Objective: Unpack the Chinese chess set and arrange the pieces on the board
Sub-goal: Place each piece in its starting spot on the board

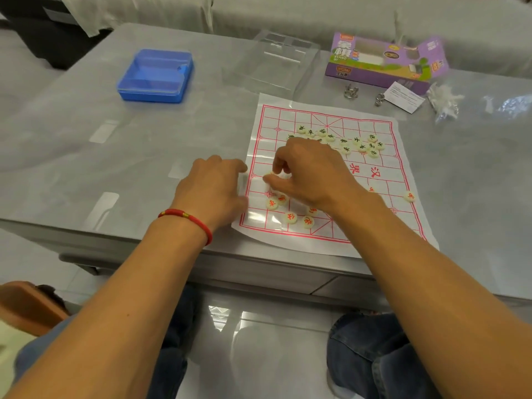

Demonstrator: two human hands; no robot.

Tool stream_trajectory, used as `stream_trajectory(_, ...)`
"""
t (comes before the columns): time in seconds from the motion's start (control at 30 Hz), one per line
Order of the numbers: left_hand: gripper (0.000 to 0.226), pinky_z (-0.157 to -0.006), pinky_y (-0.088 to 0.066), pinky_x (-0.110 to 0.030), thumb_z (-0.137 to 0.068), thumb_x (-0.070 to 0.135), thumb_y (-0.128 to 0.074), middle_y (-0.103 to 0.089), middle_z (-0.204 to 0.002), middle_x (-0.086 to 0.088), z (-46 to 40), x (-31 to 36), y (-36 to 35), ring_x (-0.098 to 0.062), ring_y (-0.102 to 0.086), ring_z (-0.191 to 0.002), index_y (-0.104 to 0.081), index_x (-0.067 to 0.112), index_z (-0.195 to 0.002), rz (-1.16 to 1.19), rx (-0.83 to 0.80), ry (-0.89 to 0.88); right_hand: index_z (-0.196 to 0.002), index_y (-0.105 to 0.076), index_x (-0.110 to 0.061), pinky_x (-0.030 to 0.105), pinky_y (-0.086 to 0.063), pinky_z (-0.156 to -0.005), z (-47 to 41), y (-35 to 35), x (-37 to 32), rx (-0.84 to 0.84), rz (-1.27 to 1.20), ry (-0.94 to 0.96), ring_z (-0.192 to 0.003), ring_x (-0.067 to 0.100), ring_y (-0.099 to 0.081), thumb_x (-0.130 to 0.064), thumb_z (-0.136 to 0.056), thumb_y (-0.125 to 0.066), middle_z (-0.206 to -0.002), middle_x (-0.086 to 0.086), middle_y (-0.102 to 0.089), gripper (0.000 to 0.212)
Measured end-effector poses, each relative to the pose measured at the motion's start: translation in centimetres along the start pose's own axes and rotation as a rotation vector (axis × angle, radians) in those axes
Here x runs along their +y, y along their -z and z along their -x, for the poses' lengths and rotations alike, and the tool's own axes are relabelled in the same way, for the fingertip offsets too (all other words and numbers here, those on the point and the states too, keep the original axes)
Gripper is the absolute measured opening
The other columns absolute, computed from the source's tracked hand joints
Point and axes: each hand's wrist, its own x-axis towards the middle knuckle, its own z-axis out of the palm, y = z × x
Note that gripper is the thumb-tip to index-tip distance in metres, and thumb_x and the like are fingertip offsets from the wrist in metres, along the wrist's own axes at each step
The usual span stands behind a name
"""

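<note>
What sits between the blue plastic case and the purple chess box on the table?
In the head view, a clear plastic lid lies between the blue case and the purple box.

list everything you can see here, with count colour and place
board sheet: one, white with red grid, near table edge
black-lettered pieces: a cluster, cream, far half of board
red-lettered pieces: several, cream, near half of board
blue box: one, table's far left
clear lid: one, beyond the board
purple carton: one, open, far right
metal ring puzzles: two, silver, beside the carton
leaflet: one, white, by carton
table: one, grey
left hand: red bracelet, at board's left edge
right hand: pinching a piece over the board
</note>
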Motion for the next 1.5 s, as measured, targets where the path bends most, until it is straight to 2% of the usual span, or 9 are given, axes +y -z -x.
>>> stream_trajectory(0.1,0.077,-0.104,-0.041,-0.043,-0.084,0.042,-0.073,-0.043,-0.138,-0.008,0.0,-0.4,0.3,-0.030,-0.037,-0.131,-0.034,0.028,-0.149,-0.075,-0.105,-0.013,-0.103,-0.068,-0.018,0.031,-0.050,-0.074,-1.0,-1.2,-1.1,0.024,0.095,0.000,-0.086,0.018,-0.059,-0.051,-0.093,-0.059,-0.104,-0.001,-0.063,0.035)
stream_trajectory(0.27,0.086,-0.107,-0.039,-0.042,-0.082,0.045,-0.075,-0.037,-0.141,-0.006,-0.1,-1.1,0.9,-0.027,-0.033,-0.134,-0.027,0.031,-0.152,-0.048,-0.190,-0.054,-0.106,-0.066,-0.018,0.032,-0.049,-0.075,-1.6,-0.8,-1.0,0.008,0.136,-0.023,-0.085,0.018,-0.057,-0.057,-0.093,-0.055,-0.106,0.001,-0.063,0.043)
stream_trajectory(0.43,0.093,-0.108,-0.039,-0.042,-0.077,0.051,-0.077,-0.031,-0.144,-0.006,0.2,-1.8,1.2,-0.027,-0.030,-0.135,-0.025,0.029,-0.151,-0.141,-0.273,-0.127,-0.125,-0.065,-0.023,0.031,-0.053,-0.084,-1.5,-0.2,0.2,-0.082,0.037,0.091,-0.101,0.020,-0.060,-0.024,-0.096,-0.062,-0.120,0.001,-0.062,0.029)
stream_trajectory(0.7,0.091,-0.107,-0.039,-0.041,-0.076,0.054,-0.077,-0.033,-0.142,-0.005,0.2,-2.1,0.8,-0.027,-0.032,-0.133,-0.030,0.028,-0.150,-0.156,-0.252,-0.144,-0.107,-0.070,-0.020,0.028,-0.052,-0.076,-2.0,-1.5,-0.7,-0.072,0.013,0.099,-0.086,0.015,-0.059,-0.039,-0.092,-0.066,-0.103,-0.002,-0.067,0.024)
stream_trajectory(0.93,0.090,-0.106,-0.041,-0.040,-0.076,0.056,-0.076,-0.032,-0.140,-0.006,0.0,-2.2,0.8,-0.026,-0.031,-0.132,-0.031,0.027,-0.149,-0.185,-0.251,-0.162,-0.106,-0.068,-0.021,0.023,-0.040,-0.072,-2.4,-1.7,-0.9,-0.073,0.033,0.078,-0.086,0.014,-0.057,-0.044,-0.093,-0.063,-0.106,-0.001,-0.066,0.028)
stream_trajectory(1.13,0.090,-0.106,-0.040,-0.040,-0.077,0.056,-0.075,-0.032,-0.139,-0.006,0.0,-2.2,0.8,-0.026,-0.031,-0.131,-0.031,0.027,-0.149,-0.195,-0.259,-0.171,-0.108,-0.067,-0.020,0.025,-0.043,-0.074,-2.3,-1.5,-1.0,-0.096,0.030,0.057,-0.085,0.013,-0.054,-0.050,-0.091,-0.063,-0.106,-0.001,-0.065,0.034)
stream_trajectory(1.27,0.089,-0.107,-0.039,-0.041,-0.079,0.056,-0.072,-0.032,-0.142,-0.005,0.1,-2.3,1.0,-0.025,-0.030,-0.133,-0.028,0.029,-0.151,-0.164,-0.265,-0.163,-0.108,-0.069,-0.019,0.027,-0.051,-0.079,-1.3,0.6,-0.3,-0.121,-0.014,0.064,-0.087,0.014,-0.059,-0.037,-0.094,-0.063,-0.102,0.000,-0.066,0.024)
stream_trajectory(1.4,0.084,-0.104,-0.043,-0.041,-0.079,0.055,-0.072,-0.039,-0.142,-0.003,0.2,-2.1,1.0,-0.024,-0.038,-0.130,-0.031,0.034,-0.149,-0.092,-0.196,-0.168,-0.107,-0.071,-0.022,0.011,-0.037,-0.065,0.5,2.6,0.6,-0.212,-0.097,0.097,-0.073,0.003,-0.051,-0.029,-0.092,-0.068,-0.098,-0.006,-0.064,0.016)
stream_trajectory(1.5,0.080,-0.104,-0.043,-0.041,-0.078,0.051,-0.076,-0.042,-0.141,-0.002,0.1,-1.9,0.8,-0.024,-0.041,-0.128,-0.036,0.035,-0.146,-0.083,-0.180,-0.182,-0.112,-0.072,-0.025,0.011,-0.034,-0.063,1.6,2.6,0.4,-0.248,-0.130,0.126,-0.075,0.004,-0.050,-0.034,-0.089,-0.071,-0.100,-0.008,-0.062,0.025)
